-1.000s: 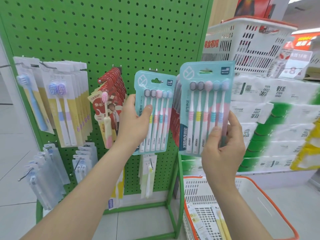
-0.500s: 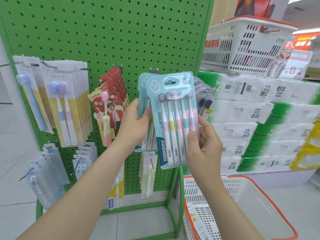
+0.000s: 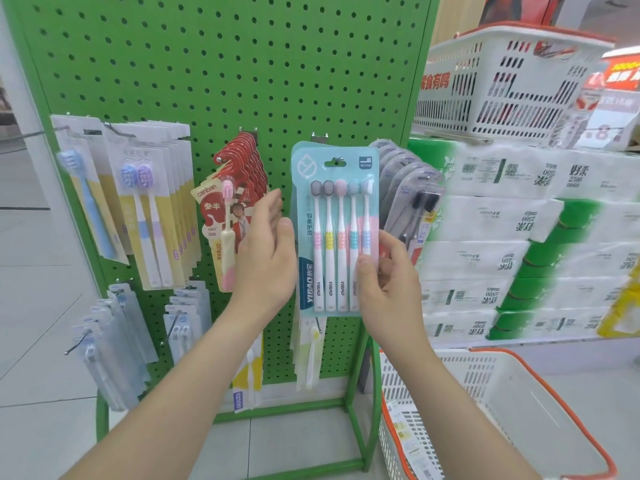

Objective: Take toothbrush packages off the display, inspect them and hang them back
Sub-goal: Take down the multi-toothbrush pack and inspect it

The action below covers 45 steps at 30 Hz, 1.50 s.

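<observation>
Teal package (image 3: 333,237) rehung; right hand (image 3: 388,282) pinches edge.

Teal five-brush package (image 3: 332,168): "YIBAO" on the dark blue side band and again on the white handles; "羽柔护齿" running down the card. Top-corner tag too small to read.
Red-and-cream package (image 3: 209,216): "canban", "叁半".
White basket (image 3: 485,84): red "零食有鸣".
Paper packs (image 3: 540,174): "好柔", "2500".
Price card (image 3: 602,133): only ".8" legible.

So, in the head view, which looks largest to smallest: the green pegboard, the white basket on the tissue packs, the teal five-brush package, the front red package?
1. green pegboard
2. white basket, though farther away
3. teal five-brush package
4. front red package
</observation>
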Available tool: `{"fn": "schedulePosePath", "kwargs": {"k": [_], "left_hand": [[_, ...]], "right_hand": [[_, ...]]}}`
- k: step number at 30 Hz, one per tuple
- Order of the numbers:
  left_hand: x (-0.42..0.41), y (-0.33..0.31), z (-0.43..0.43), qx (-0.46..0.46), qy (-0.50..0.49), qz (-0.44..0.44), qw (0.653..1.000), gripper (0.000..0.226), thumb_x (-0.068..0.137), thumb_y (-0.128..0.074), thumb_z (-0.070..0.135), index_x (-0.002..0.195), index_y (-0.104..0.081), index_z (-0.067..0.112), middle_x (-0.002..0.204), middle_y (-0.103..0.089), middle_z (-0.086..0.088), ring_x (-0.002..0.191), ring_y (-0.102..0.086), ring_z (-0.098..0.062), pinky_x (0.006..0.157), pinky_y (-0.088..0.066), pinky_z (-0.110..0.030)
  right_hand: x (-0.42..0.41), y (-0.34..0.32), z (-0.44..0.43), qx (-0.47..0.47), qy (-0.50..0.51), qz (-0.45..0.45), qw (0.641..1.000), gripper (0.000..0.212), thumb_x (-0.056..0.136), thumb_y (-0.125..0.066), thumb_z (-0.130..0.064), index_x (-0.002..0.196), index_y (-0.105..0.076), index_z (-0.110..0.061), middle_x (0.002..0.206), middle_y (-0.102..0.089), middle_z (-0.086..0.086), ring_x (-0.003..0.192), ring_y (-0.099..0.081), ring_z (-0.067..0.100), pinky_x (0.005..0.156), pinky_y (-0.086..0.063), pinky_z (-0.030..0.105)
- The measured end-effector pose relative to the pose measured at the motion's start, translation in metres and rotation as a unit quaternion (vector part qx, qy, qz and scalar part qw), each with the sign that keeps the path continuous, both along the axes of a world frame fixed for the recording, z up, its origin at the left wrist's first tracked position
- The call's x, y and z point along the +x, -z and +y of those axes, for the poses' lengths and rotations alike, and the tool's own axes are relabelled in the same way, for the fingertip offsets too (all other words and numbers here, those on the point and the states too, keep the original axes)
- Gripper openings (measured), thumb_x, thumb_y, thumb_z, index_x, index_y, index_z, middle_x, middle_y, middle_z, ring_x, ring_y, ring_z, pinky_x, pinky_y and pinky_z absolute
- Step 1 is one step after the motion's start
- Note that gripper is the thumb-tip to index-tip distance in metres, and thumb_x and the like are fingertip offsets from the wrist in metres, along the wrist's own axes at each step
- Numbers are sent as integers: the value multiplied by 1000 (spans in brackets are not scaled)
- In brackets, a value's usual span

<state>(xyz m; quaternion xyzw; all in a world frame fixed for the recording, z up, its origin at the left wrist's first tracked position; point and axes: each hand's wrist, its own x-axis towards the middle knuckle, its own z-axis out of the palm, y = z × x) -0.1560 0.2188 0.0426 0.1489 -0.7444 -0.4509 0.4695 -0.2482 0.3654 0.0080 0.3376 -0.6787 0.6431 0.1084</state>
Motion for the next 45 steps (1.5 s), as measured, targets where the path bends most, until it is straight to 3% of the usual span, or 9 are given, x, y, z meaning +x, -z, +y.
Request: {"fn": "schedulePosePath", "kwargs": {"k": [4,7,14,23,27,31,35,39,45], "left_hand": [[2,6,3,-69,-19,-24,997,51,115,-38,19,166,-31,22,169,-38,8,155,-33,-5,128,-27,-31],[0,11,0,-92,-8,-38,995,48,114,-40,15,162,-38,21,165,-42,9,154,-33,-2,129,-29,-33],[-7,28,-11,-100,6,-75,992,44,108,-48,10,151,-51,21,150,-55,11,143,-47,-5,123,-41,-40],[-10,38,-15,-109,11,-131,985,49,105,-47,6,152,-50,21,153,-57,3,145,-48,-13,122,-41,-43],[-8,41,-13,-114,9,-146,983,50,105,-47,6,153,-50,22,152,-56,4,143,-49,-13,121,-42,-40],[-7,40,-5,-99,13,-133,986,42,108,-46,8,146,-56,20,146,-61,6,138,-54,-11,119,-44,-39],[-14,29,9,-102,3,-93,990,22,109,-53,14,124,-67,20,119,-69,12,111,-63,-4,102,-53,-32],[-22,29,27,-81,29,-54,995,15,107,-58,17,111,-71,24,106,-72,16,100,-66,0,88,-53,-21],[-55,26,55,-47,75,-33,995,25,107,-58,14,126,-71,23,117,-71,19,106,-65,6,90,-53,-12]], "right_hand": [[-14,7,-24,2,22,2,1000,35,109,-54,-29,143,-53,-37,77,-66,-3,62,-55,14,61,-48,38],[-24,10,-47,4,45,1,999,36,108,-53,-32,143,-52,-39,91,-72,-8,69,-61,10,68,-52,36],[-41,7,-100,-2,89,-28,996,39,103,-48,-45,142,-49,-43,123,-73,-4,104,-71,33,94,-58,60],[-49,24,-101,105,111,-50,987,31,112,-44,-38,108,-57,-10,94,-58,-1,89,-49,23,75,-31,35],[-40,24,-86,185,89,-86,975,36,108,-47,-29,131,-58,-3,116,-68,11,108,-63,34,84,-51,40],[-24,11,-56,286,57,-90,952,22,99,-55,-19,81,-56,-5,81,-62,9,68,-56,27,62,-49,32],[-10,-15,-23,179,51,-20,982,27,94,-53,-25,88,-79,-19,76,-76,-3,72,-75,20,75,-65,43],[-10,-38,19,-70,164,94,979,16,90,-55,-11,90,-70,-18,53,-56,-6,50,-54,9,55,-46,25],[-54,-18,43,-46,209,6,977,48,92,-52,-22,139,-53,-17,114,-62,3,103,-64,19,91,-53,34]]}}
